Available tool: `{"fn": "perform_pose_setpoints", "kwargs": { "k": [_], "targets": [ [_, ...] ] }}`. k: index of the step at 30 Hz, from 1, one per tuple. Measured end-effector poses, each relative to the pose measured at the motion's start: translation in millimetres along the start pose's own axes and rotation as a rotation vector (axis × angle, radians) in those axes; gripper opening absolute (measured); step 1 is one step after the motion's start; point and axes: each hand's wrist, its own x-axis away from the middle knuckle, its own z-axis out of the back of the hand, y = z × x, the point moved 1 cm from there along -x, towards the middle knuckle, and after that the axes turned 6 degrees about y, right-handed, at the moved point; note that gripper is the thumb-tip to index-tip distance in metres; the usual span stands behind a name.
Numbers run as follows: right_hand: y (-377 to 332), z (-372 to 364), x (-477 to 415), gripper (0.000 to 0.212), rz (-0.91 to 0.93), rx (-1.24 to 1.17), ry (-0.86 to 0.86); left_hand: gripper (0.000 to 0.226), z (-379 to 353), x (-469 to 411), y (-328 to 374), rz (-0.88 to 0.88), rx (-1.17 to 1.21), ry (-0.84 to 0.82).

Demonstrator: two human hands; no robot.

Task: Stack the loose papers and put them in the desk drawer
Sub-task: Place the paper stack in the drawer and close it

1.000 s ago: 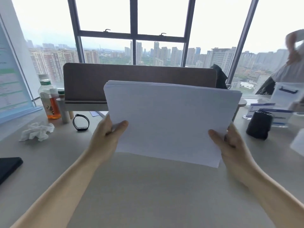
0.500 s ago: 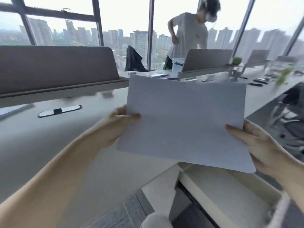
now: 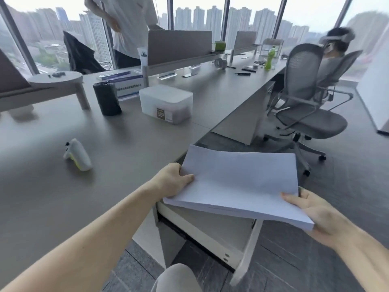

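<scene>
A squared-up stack of white papers lies nearly flat in both my hands, just above the pulled-out desk drawer. My left hand grips the stack's left edge, thumb on top. My right hand holds the near right corner from below, thumb over the top sheet. The drawer is open under the desk's right end; its pale inside shows beneath the stack, and the papers hide most of it.
The grey desk carries a white handheld controller, a black cylinder and a translucent lidded box. A mesh office chair stands to the right. One person stands at the window, another sits far right.
My view swung right and down, from the desk to the open drawer. The stack went from upright in front of me to nearly flat and lower, over the drawer. Both hands kept their hold.
</scene>
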Motion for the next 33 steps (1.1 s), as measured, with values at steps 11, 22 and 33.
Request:
{"fn": "perform_pose_setpoints", "kwargs": {
  "k": [11,22,33],
  "targets": [
    [50.3,20.5,-35.3,0.028,-0.103,0.005,0.119,0.077,-58.9,-24.1,-26.3,-0.122,-0.361,-0.031],
    [61.1,-47.4,-78.3,0.014,-0.118,0.033,0.208,0.080,-74.1,-32.0,-43.7,-0.018,-0.376,0.007],
    [89.7,-115.8,-121.7,0.016,-0.200,0.115,0.274,0.083,-75.9,-33.5,-53.5,-0.059,-0.381,0.001]
  ]
}}
